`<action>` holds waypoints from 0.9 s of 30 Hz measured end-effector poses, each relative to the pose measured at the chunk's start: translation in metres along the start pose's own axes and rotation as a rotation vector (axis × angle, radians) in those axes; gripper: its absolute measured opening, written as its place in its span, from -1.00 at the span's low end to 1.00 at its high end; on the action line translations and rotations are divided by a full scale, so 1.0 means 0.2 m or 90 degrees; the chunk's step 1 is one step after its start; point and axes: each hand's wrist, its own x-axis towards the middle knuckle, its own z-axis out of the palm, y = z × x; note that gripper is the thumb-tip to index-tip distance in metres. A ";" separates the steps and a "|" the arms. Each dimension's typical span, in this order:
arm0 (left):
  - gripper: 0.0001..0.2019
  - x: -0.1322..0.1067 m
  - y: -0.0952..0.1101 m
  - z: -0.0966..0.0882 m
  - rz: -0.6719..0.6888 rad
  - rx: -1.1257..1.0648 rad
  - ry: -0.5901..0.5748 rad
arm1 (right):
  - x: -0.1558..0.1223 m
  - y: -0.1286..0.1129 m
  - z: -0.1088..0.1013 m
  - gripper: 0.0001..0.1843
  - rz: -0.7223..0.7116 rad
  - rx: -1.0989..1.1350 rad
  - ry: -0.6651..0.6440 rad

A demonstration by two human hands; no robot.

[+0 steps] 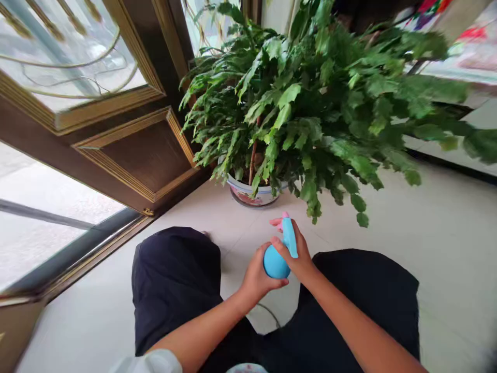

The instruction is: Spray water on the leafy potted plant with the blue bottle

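While the left hand point(257, 272) cups the sprayer point(276, 263), the right hand point(303, 260) grips higher.

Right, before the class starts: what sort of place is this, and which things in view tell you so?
Probably a home's entrance area, seen from indoors: a brown panelled door with glass at left, a pale smooth floor, and a large leafy plant in a decorated pot.
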 end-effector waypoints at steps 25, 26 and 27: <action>-0.36 0.05 0.04 0.04 -0.592 -0.779 -0.032 | 0.04 -0.09 -0.05 -0.78 0.072 -0.018 0.083; -0.36 0.05 0.03 0.06 -0.608 -0.783 -0.026 | 0.05 -0.09 -0.04 -0.77 0.079 -0.025 0.085; -0.35 0.04 0.03 0.07 -0.619 -0.786 -0.021 | 0.05 -0.10 -0.04 -0.77 0.083 -0.029 0.083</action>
